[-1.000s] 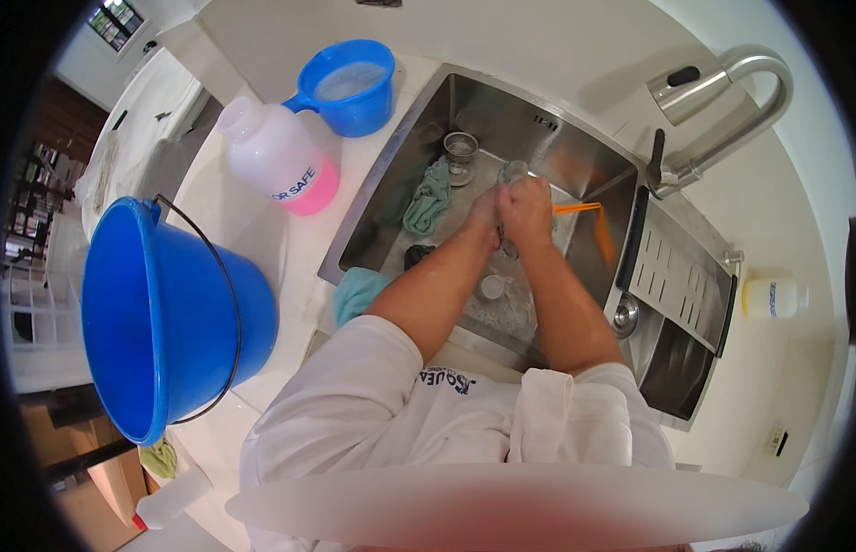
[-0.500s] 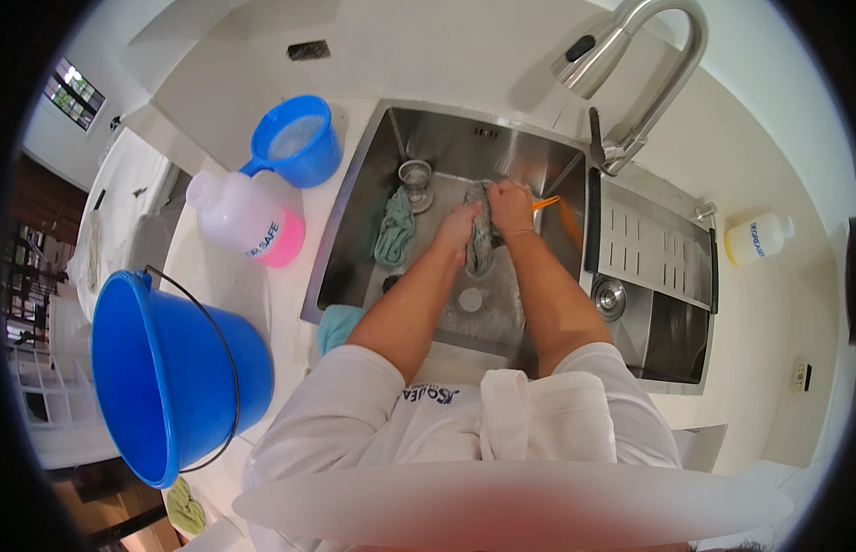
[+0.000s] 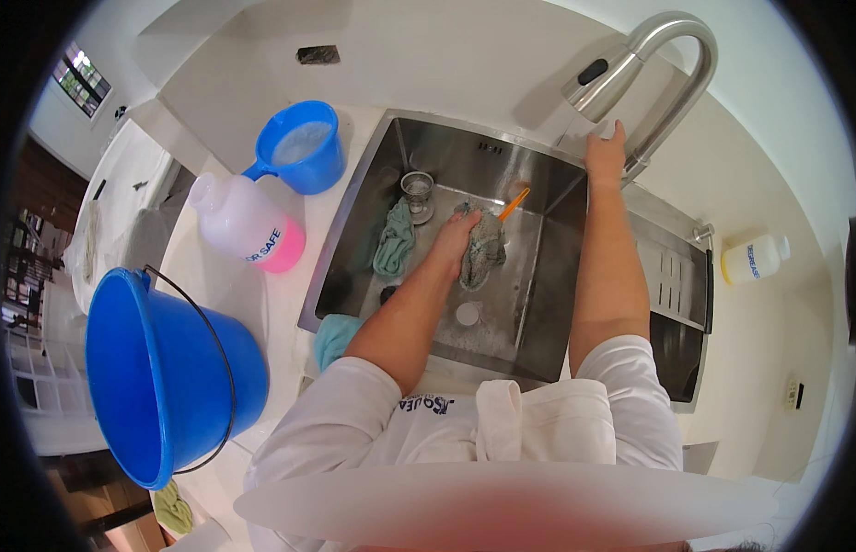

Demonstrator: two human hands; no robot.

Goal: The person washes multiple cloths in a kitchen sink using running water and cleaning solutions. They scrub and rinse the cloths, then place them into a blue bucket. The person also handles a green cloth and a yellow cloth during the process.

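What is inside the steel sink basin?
Inside the steel sink basin: a grey-green cloth held by the left hand, a second teal cloth, a metal strainer cup. The floor beneath both cloths is hidden.

Light: bright, even and soft over the white counter (image 3: 262, 304); daylight shows in a window (image 3: 78, 81) far left of the sink (image 3: 538, 354).
Shadows: faint grey one of the tap (image 3: 663, 64) on the wall behind the sink; the sink's inner walls darker.
Glare: pale sheen on the sink floor and the tap's curve.
Blur: a soft pale-red smear along the bottom edge, out of focus.
Distortion: strong fisheye; sink edges bow, black corners ring the frame.
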